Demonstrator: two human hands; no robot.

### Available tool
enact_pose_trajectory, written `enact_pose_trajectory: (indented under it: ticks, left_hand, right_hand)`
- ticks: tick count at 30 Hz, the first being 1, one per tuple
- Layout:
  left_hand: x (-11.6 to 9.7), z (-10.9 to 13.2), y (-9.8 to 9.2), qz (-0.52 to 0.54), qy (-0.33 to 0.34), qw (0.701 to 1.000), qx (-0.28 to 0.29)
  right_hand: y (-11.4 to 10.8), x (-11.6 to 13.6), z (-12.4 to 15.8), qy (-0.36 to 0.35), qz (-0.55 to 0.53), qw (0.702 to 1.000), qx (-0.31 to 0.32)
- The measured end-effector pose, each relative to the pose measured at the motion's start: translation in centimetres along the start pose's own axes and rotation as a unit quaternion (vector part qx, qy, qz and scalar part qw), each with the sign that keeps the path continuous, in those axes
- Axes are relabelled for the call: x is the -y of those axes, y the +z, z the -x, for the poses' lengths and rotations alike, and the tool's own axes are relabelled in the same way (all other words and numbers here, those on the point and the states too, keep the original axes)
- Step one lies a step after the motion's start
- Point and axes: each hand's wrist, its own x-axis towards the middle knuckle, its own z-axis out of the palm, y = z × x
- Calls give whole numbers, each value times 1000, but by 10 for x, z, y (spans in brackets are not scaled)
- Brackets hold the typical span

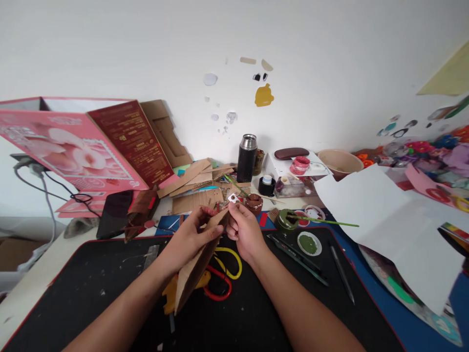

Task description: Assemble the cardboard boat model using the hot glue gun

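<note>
My left hand is closed around a long brown cardboard piece, thumb on its near face, tilted over the black mat. The fingers of my right hand pinch together at the cardboard's upper end. Just above those fingertips shows a small white piece with a brown spot; whether they hold it, I cannot tell. Under the cardboard lie scissors with red and yellow handles and a yellow-orange tool, partly covered.
Cardboard scraps pile up behind my hands, near a black thermos. Open paint jars, one brown and one green, hold brushes. A cutter and a pen lie right. A pink box stands left.
</note>
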Motion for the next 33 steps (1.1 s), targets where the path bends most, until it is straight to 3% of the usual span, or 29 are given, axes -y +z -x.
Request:
enact_pose_trajectory:
  ticks: [9,16,27,33]
  left_hand:
    - [-6,0,-4,50,-1,999,-13]
    - [-21,-5,-13,214,-24,968,-131]
    - [-11,-6,-15,296,-62,948,-98]
    - [-11,-7,-15,315,-62,945,-69]
  right_hand:
    - [3,0,2,3,-11,1000,5]
    - [2,4,1,-6,-24,999,27]
    - [8,-9,7,8,45,998,41]
    - [13,-11,15,28,68,994,82]
